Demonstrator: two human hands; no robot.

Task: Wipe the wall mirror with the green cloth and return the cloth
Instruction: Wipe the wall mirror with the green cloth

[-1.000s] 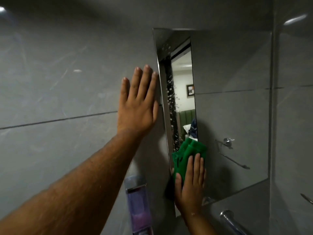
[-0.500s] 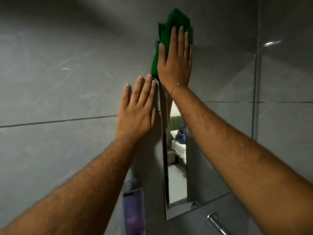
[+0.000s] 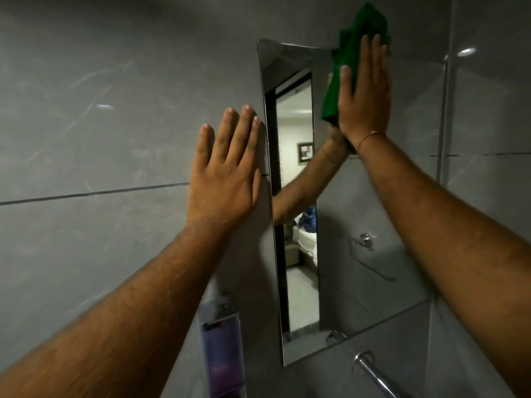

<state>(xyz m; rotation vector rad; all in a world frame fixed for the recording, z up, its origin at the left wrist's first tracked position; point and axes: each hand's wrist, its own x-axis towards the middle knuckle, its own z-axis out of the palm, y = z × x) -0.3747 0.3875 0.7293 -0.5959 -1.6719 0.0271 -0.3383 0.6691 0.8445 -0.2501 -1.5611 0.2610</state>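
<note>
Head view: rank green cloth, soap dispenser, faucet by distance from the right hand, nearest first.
1. green cloth: pressed flat under the right hand, at the mirror's top edge.
2. faucet: far below, under the mirror's lower right.
3. soap dispenser: far below, left of the mirror. Close to the faucet in distance; ranking loose.

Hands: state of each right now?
Left hand: open, flat on the wall tile.
Right hand: open, pressing the green cloth against the mirror.

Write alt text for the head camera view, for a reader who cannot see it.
A person's right hand presses a green cloth flat against the top edge of a wall mirror. The left hand rests open on the grey tiled wall beside the mirror's left edge, above a purple soap dispenser.
</note>
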